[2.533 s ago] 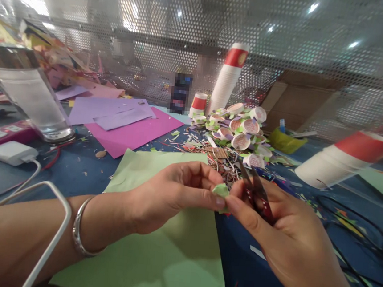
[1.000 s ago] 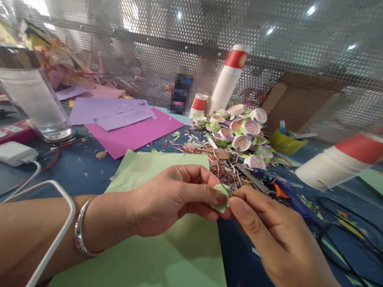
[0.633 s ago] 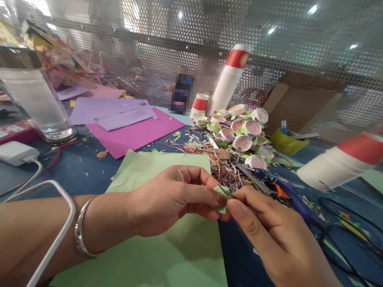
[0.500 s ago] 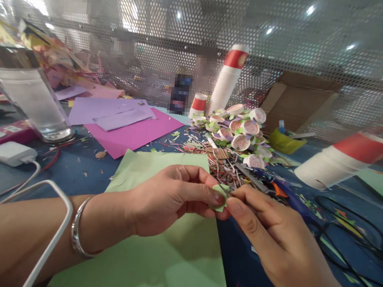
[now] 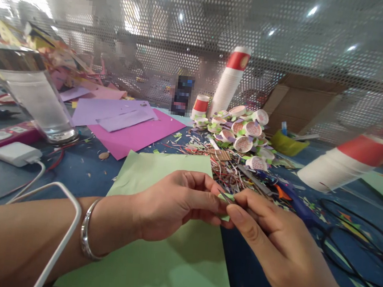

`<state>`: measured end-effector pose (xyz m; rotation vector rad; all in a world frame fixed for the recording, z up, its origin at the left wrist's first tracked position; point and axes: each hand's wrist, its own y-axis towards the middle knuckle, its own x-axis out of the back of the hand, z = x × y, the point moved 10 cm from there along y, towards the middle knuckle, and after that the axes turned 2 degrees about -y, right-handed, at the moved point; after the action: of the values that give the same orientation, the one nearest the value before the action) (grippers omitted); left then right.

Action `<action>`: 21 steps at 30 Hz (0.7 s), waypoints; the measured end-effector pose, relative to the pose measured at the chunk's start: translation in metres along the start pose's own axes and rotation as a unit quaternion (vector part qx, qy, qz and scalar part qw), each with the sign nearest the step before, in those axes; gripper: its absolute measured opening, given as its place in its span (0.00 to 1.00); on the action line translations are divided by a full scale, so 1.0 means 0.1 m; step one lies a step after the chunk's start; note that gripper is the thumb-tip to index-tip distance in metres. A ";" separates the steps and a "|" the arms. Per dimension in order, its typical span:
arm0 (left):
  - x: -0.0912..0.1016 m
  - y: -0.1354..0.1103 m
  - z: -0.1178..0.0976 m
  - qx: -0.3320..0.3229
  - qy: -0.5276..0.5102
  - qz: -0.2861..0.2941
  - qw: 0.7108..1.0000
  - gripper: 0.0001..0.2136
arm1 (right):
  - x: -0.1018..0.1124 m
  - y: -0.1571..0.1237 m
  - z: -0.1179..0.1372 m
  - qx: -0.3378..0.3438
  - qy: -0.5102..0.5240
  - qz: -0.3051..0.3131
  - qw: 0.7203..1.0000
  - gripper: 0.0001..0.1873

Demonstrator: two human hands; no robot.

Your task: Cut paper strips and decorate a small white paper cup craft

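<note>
My left hand [image 5: 186, 205], with a silver bangle on its wrist, pinches a small piece of green paper [image 5: 225, 218] between thumb and fingers. Closed around a thin, pointed metal tool [image 5: 224, 196] is my right hand [image 5: 277, 240]; its tip lies against the green paper, and the rest is hidden in my fingers. Whether the tool has one blade or two, I cannot tell. Both hands meet above the right edge of a large green sheet [image 5: 174, 258] on the blue table.
Beyond my hands lie a heap of paper scraps [image 5: 228, 178] and cut cup bottoms [image 5: 243, 143]. Paper cups [image 5: 230, 82] stand stacked behind; more cups [image 5: 347, 164] lean at right. A blue-and-orange tool [image 5: 294, 199] lies near black cable [image 5: 325, 240]. At left are a water glass [image 5: 41, 99] and white charger [image 5: 18, 153].
The small green paper has turned and tilted in my left fingers, so less of its face shows. More of the metal tip is visible now. The whole view has shifted slightly.
</note>
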<state>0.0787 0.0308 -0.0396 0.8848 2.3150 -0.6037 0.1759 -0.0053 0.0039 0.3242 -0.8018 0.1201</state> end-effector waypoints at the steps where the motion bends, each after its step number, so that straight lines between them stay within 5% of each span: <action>1: 0.00 0.00 0.00 0.002 -0.001 0.001 1.000 0.11 | 0.00 -0.01 0.00 0.001 -0.005 -0.001 1.000 0.22; 11: 0.02 -0.01 -0.05 0.005 0.053 -0.026 0.998 0.16 | 0.19 0.02 -0.08 -0.034 0.041 -0.078 0.995 0.24; 21: 0.11 -0.02 -0.23 -0.073 0.130 -0.070 0.986 0.13 | 0.14 0.06 -0.06 -0.022 0.014 -0.048 0.998 0.17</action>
<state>0.0619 0.0481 -0.0296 0.7760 2.6356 -0.3858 0.1888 0.0022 0.0114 0.3188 -0.7585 0.0162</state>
